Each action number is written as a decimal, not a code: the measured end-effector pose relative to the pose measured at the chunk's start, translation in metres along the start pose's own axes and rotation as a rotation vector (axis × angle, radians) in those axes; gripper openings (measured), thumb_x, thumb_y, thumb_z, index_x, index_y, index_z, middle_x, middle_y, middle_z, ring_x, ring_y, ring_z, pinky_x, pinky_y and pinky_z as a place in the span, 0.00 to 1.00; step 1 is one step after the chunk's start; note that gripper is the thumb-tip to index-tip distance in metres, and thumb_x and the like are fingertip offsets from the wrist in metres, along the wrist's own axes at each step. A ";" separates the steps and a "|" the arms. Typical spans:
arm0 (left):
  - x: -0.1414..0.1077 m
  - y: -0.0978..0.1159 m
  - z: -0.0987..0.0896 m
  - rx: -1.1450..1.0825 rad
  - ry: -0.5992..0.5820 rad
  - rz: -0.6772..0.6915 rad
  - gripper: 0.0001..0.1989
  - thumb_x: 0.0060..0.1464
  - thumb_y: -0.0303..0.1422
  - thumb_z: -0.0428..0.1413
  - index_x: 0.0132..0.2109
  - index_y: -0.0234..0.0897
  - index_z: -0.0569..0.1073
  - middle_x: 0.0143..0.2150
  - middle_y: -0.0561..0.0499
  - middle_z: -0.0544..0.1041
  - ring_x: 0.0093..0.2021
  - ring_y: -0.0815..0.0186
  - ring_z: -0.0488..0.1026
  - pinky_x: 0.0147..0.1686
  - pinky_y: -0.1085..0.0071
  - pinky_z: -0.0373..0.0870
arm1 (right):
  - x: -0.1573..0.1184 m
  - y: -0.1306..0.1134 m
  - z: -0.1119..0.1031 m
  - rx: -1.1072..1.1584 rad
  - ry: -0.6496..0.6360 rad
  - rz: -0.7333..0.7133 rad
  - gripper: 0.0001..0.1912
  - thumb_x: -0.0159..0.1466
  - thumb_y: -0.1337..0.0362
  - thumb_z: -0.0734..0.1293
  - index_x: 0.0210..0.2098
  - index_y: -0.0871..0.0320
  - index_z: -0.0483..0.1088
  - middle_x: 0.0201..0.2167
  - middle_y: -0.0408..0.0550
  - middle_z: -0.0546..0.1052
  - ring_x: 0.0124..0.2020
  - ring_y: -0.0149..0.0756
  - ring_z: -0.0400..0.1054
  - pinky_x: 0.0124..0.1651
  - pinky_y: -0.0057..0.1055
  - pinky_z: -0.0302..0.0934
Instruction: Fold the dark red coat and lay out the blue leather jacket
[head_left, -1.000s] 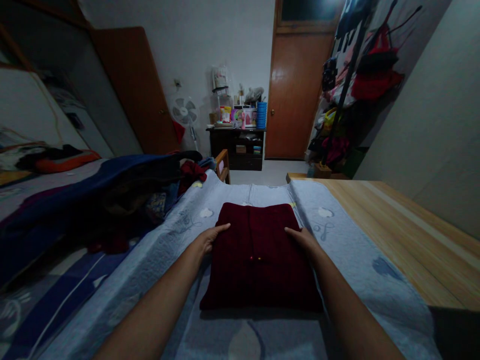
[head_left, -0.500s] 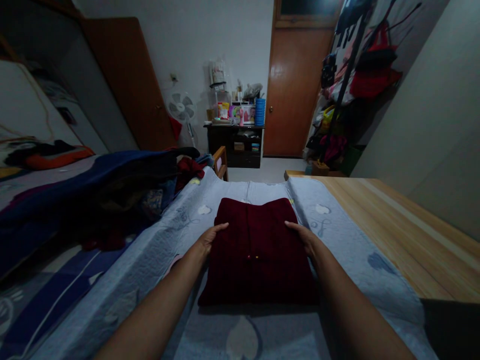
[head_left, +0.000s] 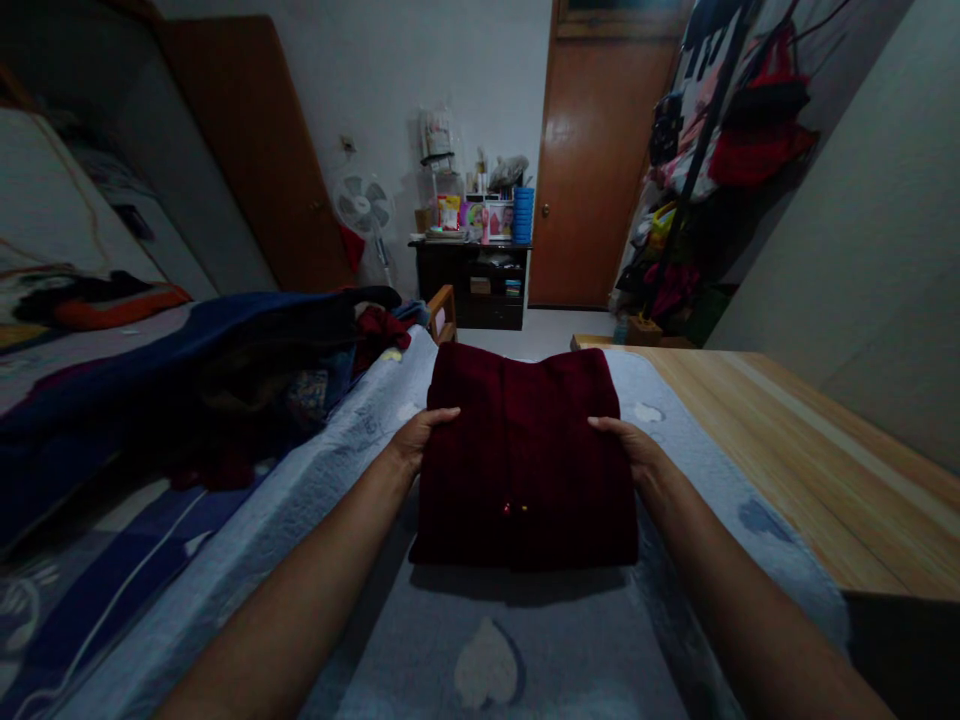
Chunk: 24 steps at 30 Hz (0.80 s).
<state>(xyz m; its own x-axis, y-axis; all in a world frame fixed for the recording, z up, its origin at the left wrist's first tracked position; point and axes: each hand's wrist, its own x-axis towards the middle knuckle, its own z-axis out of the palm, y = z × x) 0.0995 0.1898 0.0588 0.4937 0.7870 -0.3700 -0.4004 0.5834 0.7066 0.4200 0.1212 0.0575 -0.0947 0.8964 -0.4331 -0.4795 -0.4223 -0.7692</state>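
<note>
Left hand [head_left: 418, 440] and right hand [head_left: 636, 452] well apart, each clamped on one side edge of a folded dark red garment [head_left: 551, 450]; thumbs on its upper face, my other fingers mostly hidden. Garment is held in front of me over the blue patterned bedspread [head_left: 405, 640], near edge casting a shadow there; cannot tell whether its far edge touches. Two small shiny spots near its middle fold. Heaped clothes [head_left: 292, 345] at left, bare wooden boards [head_left: 780, 430] at right.
</note>
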 end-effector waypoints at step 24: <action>-0.001 0.006 -0.013 0.543 0.197 0.674 0.22 0.31 0.42 0.68 0.33 0.33 0.77 0.25 0.52 0.78 0.30 0.59 0.74 0.34 0.63 0.72 | 0.039 -0.002 0.004 -0.058 -0.048 -0.677 0.22 0.41 0.72 0.72 0.37 0.53 0.74 0.36 0.40 0.81 0.45 0.41 0.72 0.55 0.41 0.63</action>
<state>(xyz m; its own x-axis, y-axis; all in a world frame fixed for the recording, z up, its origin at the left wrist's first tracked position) 0.0868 0.1954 0.0554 0.1237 0.9783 0.1664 -0.1116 -0.1529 0.9819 0.4136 0.1577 0.0438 0.1707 0.9700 0.1732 -0.3989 0.2288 -0.8880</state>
